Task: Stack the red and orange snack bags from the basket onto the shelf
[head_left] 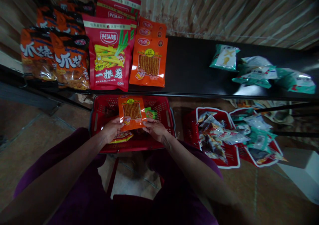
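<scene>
snack packet (132,113) over basket (166,106); shelf (189,69) behind; two more baskets (230,160) right

Black shelf (194,69) bearing upright orange-black (72,65), red (109,57) and orange snack bags (149,60) at left, teal-white packets (251,73) lying at right; two red baskets (230,160) of mixed packets below on brown floor (32,135).

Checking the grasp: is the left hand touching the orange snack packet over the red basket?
Touching. The head view shows the left hand gripping the orange snack packet at its lower left corner.
</scene>
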Action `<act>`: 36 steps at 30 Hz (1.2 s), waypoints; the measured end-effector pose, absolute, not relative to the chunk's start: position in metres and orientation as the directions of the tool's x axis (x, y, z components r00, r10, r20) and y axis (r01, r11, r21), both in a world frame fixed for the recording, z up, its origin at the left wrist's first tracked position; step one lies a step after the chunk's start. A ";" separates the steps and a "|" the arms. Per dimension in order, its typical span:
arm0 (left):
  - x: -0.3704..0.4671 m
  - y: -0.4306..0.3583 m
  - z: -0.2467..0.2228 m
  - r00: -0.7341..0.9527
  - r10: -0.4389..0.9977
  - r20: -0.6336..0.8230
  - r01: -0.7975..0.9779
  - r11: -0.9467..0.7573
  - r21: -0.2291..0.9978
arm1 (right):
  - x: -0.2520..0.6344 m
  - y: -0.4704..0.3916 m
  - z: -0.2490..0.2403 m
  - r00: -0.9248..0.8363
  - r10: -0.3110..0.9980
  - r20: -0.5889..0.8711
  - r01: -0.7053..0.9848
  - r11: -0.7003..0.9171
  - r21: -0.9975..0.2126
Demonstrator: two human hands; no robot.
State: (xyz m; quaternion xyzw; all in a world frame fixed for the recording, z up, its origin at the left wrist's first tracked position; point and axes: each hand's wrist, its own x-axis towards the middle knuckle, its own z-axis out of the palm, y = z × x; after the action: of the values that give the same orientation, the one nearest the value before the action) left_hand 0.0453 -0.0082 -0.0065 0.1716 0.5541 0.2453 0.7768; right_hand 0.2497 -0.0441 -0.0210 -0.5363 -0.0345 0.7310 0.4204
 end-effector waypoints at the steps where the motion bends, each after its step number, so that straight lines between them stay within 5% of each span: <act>1: 0.046 -0.008 -0.007 0.263 0.572 -0.777 -0.193 0.820 0.538 | 0.250 -0.044 -0.020 -0.068 0.658 -0.750 -0.585 -0.635 -0.504; 21: 0.045 -0.009 -0.007 0.194 0.565 -0.802 -0.176 0.824 0.538 | 0.255 -0.047 -0.022 -0.091 0.658 -0.748 -0.433 -0.703 -0.565; 36: 0.054 -0.011 0.000 0.177 0.550 -0.816 0.024 0.826 0.563 | 0.258 -0.042 -0.027 0.036 0.670 -0.742 -0.537 -0.613 -0.580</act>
State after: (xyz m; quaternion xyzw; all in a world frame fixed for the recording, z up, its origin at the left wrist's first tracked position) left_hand 0.0537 -0.0114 -0.0005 0.2334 0.6158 0.1800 0.7307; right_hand 0.2584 -0.0418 -0.0267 -0.5726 -0.0582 0.6920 0.4358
